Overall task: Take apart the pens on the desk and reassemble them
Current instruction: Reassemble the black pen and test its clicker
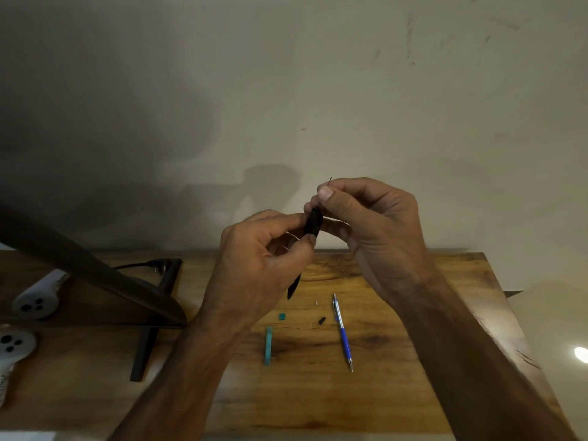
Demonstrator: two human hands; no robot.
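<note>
head view: both hands are raised above the wooden counter (413, 313), in front of a pale wall (350, 90). the left hand (267, 249) grips a black pen barrel (313, 222) between thumb and forefinger. the barrel's open end points up toward the right hand, and its pointed tip shows below the left palm, above the counter.

the right hand (366, 224) pinches a thin dark rod (330, 180) between thumb and forefinger just above the barrel's open end. only the rod's top end shows past the thumb, and whether its lower end is inside the barrel cannot be told.

a blue and silver pen (343, 332) lies whole on the counter below the hands, tip toward the near edge. left of it lie a small black piece (322, 320), a tiny white piece (316, 303), a small teal cap (282, 316) and a longer teal piece (269, 345), all apart from one another.

on the left stands a dark monitor (79, 262) on a black stand (143, 351), with a plug (157, 265) behind it and two white round objects with holes (35, 302) at the edge.
</note>
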